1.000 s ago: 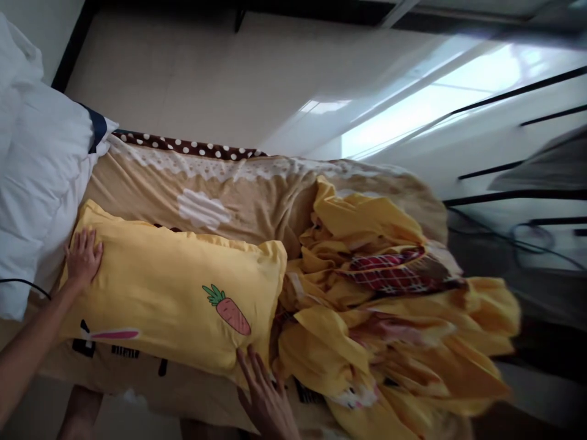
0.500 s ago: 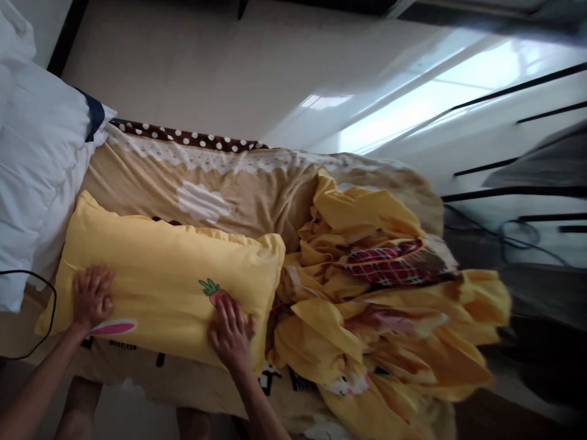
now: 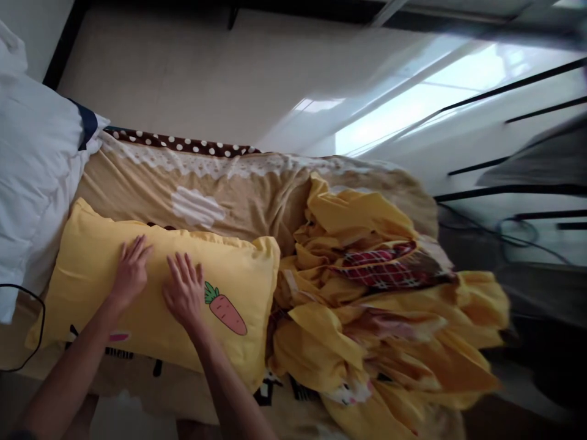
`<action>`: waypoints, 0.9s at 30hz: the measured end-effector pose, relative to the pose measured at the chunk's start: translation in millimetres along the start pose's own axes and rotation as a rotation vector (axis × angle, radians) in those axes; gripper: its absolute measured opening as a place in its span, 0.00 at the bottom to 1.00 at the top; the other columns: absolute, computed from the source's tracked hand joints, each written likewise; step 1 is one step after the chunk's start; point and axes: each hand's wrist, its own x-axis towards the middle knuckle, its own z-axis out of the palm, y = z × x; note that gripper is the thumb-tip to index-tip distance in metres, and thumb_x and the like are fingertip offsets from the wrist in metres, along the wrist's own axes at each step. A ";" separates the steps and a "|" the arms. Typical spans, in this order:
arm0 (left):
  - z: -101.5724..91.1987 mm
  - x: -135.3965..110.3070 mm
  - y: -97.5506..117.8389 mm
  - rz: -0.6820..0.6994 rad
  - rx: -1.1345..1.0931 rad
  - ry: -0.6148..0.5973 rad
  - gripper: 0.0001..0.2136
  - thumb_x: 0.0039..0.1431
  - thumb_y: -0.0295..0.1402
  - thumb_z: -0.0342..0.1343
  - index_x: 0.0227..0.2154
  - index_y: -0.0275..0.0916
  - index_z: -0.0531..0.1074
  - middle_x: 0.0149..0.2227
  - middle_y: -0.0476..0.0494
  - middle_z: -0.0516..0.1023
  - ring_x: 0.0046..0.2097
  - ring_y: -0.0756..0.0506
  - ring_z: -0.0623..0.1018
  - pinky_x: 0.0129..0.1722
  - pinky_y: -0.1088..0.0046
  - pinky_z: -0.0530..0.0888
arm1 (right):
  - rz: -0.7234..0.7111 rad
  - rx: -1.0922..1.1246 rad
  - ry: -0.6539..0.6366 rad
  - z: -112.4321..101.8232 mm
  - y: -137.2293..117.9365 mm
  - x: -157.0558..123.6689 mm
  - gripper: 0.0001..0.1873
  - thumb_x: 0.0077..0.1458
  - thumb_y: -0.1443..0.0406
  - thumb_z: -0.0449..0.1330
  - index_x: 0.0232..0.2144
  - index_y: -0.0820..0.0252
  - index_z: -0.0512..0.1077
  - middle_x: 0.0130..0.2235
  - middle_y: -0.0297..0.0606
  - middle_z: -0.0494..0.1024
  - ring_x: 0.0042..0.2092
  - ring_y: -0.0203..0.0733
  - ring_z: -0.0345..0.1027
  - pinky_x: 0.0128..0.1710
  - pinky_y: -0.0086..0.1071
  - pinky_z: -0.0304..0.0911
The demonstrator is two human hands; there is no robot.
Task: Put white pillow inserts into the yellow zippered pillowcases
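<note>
A yellow pillow (image 3: 178, 330) with a printed carrot and a pink rabbit ear lies flat on a tan blanket (image 3: 257, 195). My left hand (image 3: 132, 269) rests on its upper face, left of the middle, with the fingers stretched out. Close by, to the right, my right hand (image 3: 183, 287) lies on the same face beside the carrot's green leaves, fingers spread. Neither hand grips the cloth. Right of the pillow sits a crumpled heap of yellow cloth (image 3: 385, 342), with a red plaid piece (image 3: 380, 266) showing in its folds.
White bedding (image 3: 36, 183) with a dark blue band is piled at the left. A thin black cable (image 3: 43, 318) loops over the pillow's left end. Black metal bars (image 3: 509, 189) stand at the right. Beyond the blanket lies a pale shiny floor (image 3: 192, 79).
Both hands have moved toward the middle of the pillow and farther from me, closer together. The right hand has uncovered the carrot print. The view has shifted slightly.
</note>
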 end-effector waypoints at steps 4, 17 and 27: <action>4.7 47.1 -10.2 -0.084 0.098 -0.056 0.23 0.65 0.32 0.42 0.61 0.36 0.67 0.65 0.37 0.65 0.67 0.41 0.62 0.68 0.50 0.51 | 0.018 0.024 -0.144 20.9 14.6 43.1 0.31 0.64 0.55 0.50 0.67 0.51 0.56 0.67 0.40 0.60 0.69 0.54 0.45 0.66 0.61 0.31; -21.1 61.0 -134.9 -0.582 0.221 -0.349 0.33 0.66 0.53 0.34 0.67 0.41 0.57 0.70 0.40 0.54 0.71 0.33 0.49 0.65 0.36 0.45 | 0.497 -0.079 -0.380 -8.8 185.7 12.5 0.32 0.68 0.51 0.37 0.66 0.57 0.57 0.68 0.42 0.58 0.69 0.48 0.48 0.65 0.58 0.43; -12.3 72.7 -148.7 -0.632 0.221 -0.313 0.38 0.65 0.55 0.29 0.70 0.37 0.43 0.72 0.39 0.43 0.72 0.34 0.42 0.66 0.36 0.41 | 0.685 0.034 -0.420 10.0 219.4 14.0 0.35 0.67 0.50 0.35 0.69 0.58 0.50 0.71 0.41 0.51 0.71 0.54 0.42 0.65 0.56 0.48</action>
